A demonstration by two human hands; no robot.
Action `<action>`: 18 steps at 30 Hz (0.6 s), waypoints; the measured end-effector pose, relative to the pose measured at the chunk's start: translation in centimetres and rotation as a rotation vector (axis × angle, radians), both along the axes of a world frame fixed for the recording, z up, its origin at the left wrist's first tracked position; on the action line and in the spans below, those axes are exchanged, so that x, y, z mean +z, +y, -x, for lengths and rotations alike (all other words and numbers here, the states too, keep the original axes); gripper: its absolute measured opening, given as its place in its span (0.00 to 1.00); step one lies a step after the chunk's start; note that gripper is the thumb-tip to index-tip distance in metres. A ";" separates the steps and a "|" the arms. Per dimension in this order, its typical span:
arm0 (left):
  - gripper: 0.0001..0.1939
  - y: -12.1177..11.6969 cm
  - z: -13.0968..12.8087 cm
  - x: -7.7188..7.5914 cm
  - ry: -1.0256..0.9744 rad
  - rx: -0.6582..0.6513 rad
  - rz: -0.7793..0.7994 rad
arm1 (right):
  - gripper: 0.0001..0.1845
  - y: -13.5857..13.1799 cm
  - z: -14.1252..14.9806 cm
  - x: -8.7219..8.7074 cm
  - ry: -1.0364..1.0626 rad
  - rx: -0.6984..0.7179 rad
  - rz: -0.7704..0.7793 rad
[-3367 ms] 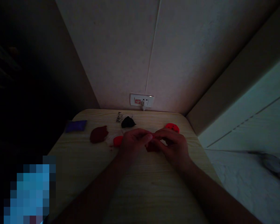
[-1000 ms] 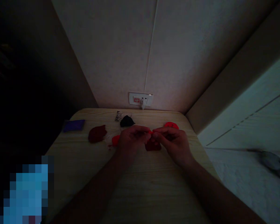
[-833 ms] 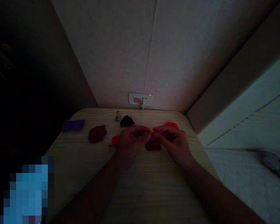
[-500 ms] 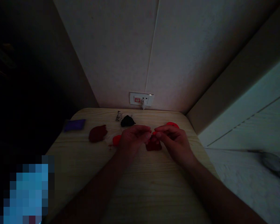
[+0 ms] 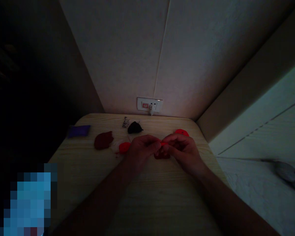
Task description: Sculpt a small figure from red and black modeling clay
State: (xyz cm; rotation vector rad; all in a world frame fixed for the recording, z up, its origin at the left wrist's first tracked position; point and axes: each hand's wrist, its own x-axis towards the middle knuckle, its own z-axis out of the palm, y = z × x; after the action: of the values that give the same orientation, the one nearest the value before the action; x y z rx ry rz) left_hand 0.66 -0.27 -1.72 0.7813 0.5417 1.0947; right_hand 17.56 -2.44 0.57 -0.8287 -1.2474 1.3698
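The room is dim. My left hand (image 5: 141, 149) and my right hand (image 5: 183, 150) meet over the middle of a light wooden table (image 5: 142, 196). Both pinch a small bright red piece (image 5: 163, 144) between their fingertips. Under them a dark red lump (image 5: 161, 155) lies on the table, partly hidden by my fingers. A bright red lump (image 5: 124, 147) sits just left of my left hand. A flat bright red piece (image 5: 182, 132) lies behind my right hand.
A dark red lump (image 5: 103, 141), a black lump (image 5: 134, 127), a small wrapper (image 5: 125, 122) and a purple block (image 5: 79, 130) lie further back and left. A wall socket (image 5: 149, 105) with a plug sits above the table's far edge. A bed (image 5: 265, 193) is on the right.
My hands stay together over the table, their fingertips working the small red piece with slight shifts. The things on the table have not moved.
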 end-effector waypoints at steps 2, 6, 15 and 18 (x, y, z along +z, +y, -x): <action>0.17 -0.1 0.1 0.1 -0.030 -0.033 0.021 | 0.10 0.0 0.0 0.0 0.013 0.034 0.008; 0.19 0.0 0.2 -0.1 -0.067 -0.088 0.023 | 0.08 -0.1 -0.1 0.1 0.025 0.067 0.020; 0.17 0.0 0.3 -0.4 -0.144 -0.176 0.048 | 0.07 -0.3 0.1 0.2 0.031 0.065 -0.018; 0.15 0.0 0.3 -0.3 -0.148 -0.189 0.047 | 0.08 -0.3 0.1 0.3 0.028 0.075 -0.031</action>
State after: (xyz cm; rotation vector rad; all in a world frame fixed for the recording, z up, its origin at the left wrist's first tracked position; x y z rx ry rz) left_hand 0.31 -0.31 -2.06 0.6892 0.3595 0.9526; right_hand 17.50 -2.75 0.87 -0.7452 -1.2859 1.4130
